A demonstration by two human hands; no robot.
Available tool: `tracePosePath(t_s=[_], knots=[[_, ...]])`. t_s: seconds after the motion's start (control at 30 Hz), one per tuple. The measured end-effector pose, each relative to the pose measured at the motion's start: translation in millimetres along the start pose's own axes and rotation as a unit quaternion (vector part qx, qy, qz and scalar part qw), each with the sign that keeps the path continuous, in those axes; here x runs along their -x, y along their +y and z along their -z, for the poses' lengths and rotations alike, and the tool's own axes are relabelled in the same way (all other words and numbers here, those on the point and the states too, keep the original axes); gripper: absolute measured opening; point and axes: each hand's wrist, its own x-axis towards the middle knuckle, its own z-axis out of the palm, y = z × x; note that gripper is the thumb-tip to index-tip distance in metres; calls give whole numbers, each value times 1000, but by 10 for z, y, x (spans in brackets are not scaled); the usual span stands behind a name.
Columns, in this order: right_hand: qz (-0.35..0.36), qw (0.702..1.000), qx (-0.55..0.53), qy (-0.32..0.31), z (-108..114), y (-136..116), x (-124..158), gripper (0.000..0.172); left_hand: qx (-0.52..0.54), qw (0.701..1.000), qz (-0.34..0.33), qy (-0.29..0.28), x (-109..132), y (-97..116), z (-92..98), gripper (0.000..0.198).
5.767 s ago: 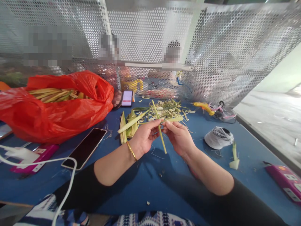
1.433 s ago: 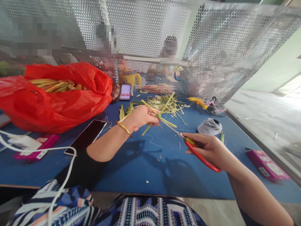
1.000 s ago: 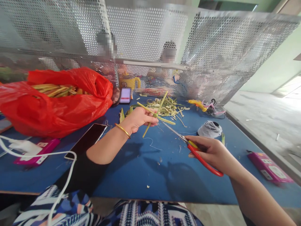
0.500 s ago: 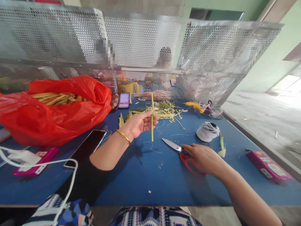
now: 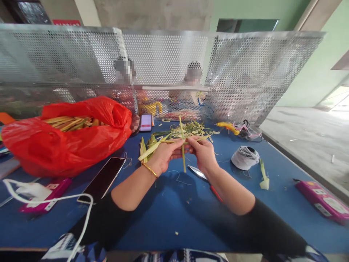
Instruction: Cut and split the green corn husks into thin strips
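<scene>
Pale green leaf strips (image 5: 182, 126) cross each other above the table, one standing roughly upright and another running sideways. My left hand (image 5: 166, 154) pinches them near the crossing, a gold bangle on its wrist. From the other side, my right hand (image 5: 203, 151) closes its fingertips on the sideways strip close to the same crossing. Red-handled scissors (image 5: 198, 172) lie on the table, partly hidden below my right forearm. Behind both hands spreads a heap of cut leaf scraps (image 5: 191, 128). A spool of white thread (image 5: 245, 158) stands to the right.
A red plastic bag (image 5: 71, 145) of leaf strips fills the left side, with a dark phone (image 5: 105, 178) before it. A magenta power strip (image 5: 321, 200) lies right, a white cable (image 5: 89, 207) loops at left. A perforated metal screen (image 5: 169, 54) borders the back; people sit beyond it.
My right hand has let go of the scissors and moved left and up to the leaf strips. The scissors stay on the table. The upright strip now leans slightly.
</scene>
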Motion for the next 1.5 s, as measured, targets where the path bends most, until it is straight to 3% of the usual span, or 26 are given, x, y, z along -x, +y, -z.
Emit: tracePosePath(t_s=[0.13, 0.23, 0.37, 0.53, 0.73, 1.03, 1.13, 1.23, 1.33, 1.43, 1.5], knots=[[48, 997, 61, 2, 187, -83, -105, 33, -22, 995, 38, -92, -41, 127, 131, 43], [57, 993, 101, -28, 267, -162, -129, 29, -28, 989, 65, -127, -62, 179, 189, 59], [46, 988, 133, -57, 222, -146, -74, 28, -86, 991, 24, -102, -69, 69, 130, 33], [55, 986, 148, -51, 224, -96, -61, 32, -142, 990, 16, -5, -58, -73, 16, 14], [50, 986, 145, -72, 320, -78, -80, 37, -153, 984, 29, -90, -47, -92, 15, 20], [51, 981, 180, -55, 316, 84, -142, 37, -167, 983, 47, -69, -55, -140, -17, 12], [109, 957, 269, 12, 373, 18, -166, 34, -189, 979, 52, -46, -34, -139, -45, 13], [253, 884, 383, 89, 396, -132, -101, 26, -234, 970, 36, -52, -15, -179, -77, 13], [268, 856, 442, -12, 338, -209, 27, 18, -293, 953, 15, -76, -11, -258, -100, 18], [153, 885, 414, -144, 260, -162, 107, 27, -346, 933, -6, -101, -8, -336, -113, 29], [108, 911, 356, -178, 241, -125, 113, 32, -350, 930, -13, -111, -1, -353, -117, 28]])
